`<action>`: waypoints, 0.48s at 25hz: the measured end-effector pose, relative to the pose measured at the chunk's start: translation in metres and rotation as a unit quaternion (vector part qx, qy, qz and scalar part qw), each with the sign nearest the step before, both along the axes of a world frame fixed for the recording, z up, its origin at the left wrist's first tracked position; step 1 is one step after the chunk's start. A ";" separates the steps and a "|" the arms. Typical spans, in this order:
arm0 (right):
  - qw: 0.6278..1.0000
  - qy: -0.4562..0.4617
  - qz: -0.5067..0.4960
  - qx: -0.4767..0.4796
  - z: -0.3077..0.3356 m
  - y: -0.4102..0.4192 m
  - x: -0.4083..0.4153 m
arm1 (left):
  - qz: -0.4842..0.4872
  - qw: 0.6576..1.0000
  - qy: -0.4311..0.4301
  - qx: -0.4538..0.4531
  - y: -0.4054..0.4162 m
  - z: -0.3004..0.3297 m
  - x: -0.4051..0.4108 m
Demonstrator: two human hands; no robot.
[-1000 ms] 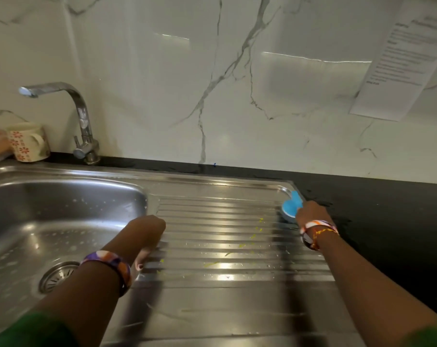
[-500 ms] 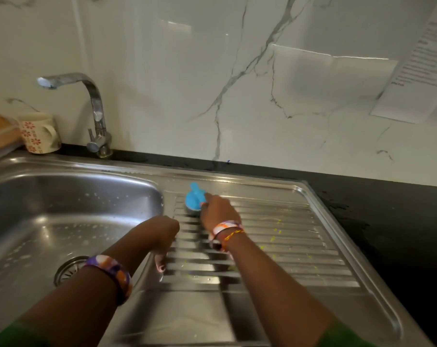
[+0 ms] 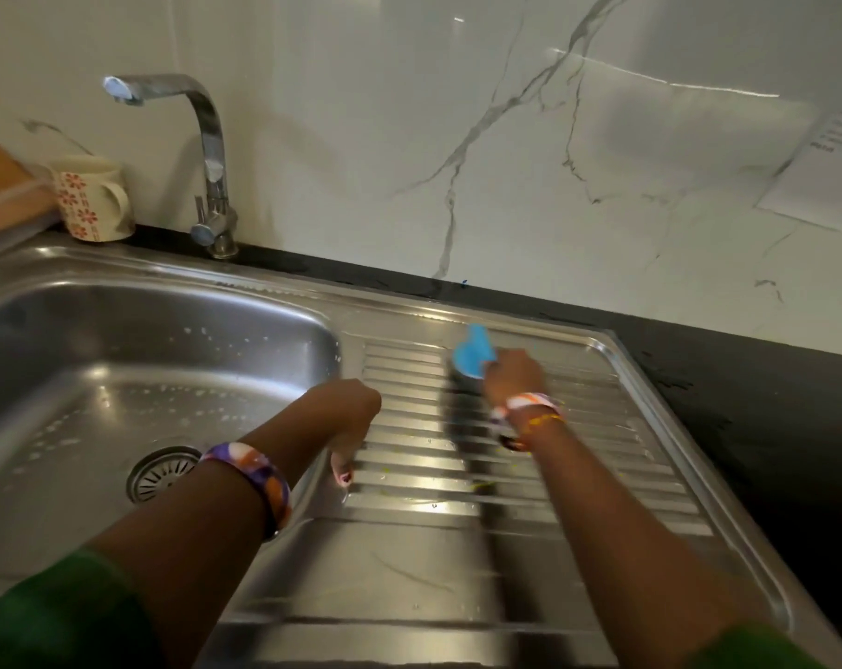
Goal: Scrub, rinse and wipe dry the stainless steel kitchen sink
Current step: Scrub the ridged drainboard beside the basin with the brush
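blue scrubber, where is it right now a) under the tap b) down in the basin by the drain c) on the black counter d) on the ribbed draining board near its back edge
d: the right hand holds the blue scrubber against the ribbed draining board near its back edge, well clear of the drain and the tap.

A home kitchen: a stainless steel sink (image 3: 177,330) with a ribbed drainboard (image 3: 530,475) is set into a black counter (image 3: 747,403). Behind the sink rise a chrome tap (image 3: 206,156) and a marble-look wall (image 3: 409,137). Left of the tap stands a flowered mug (image 3: 90,195)
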State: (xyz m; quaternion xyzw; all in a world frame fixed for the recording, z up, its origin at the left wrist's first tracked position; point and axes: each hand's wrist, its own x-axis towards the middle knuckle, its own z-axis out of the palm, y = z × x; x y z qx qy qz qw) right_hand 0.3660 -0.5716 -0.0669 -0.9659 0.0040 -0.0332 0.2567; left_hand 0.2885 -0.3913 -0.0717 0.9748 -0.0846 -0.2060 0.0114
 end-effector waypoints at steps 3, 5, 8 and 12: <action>0.988 -0.001 0.156 0.008 -0.008 0.087 -0.021 | 0.003 1.000 0.004 0.011 0.001 0.000 -0.003; 0.984 -0.004 0.178 -0.003 -0.006 0.087 -0.018 | 0.004 1.000 0.009 -0.003 0.005 -0.002 -0.003; 0.996 -0.015 0.079 -0.047 -0.003 0.008 -0.001 | 0.005 0.999 0.011 -0.031 0.010 -0.004 -0.003; 0.982 0.014 -0.165 -0.087 0.014 -0.135 -0.001 | 0.004 1.000 -0.010 -0.024 0.009 -0.005 -0.003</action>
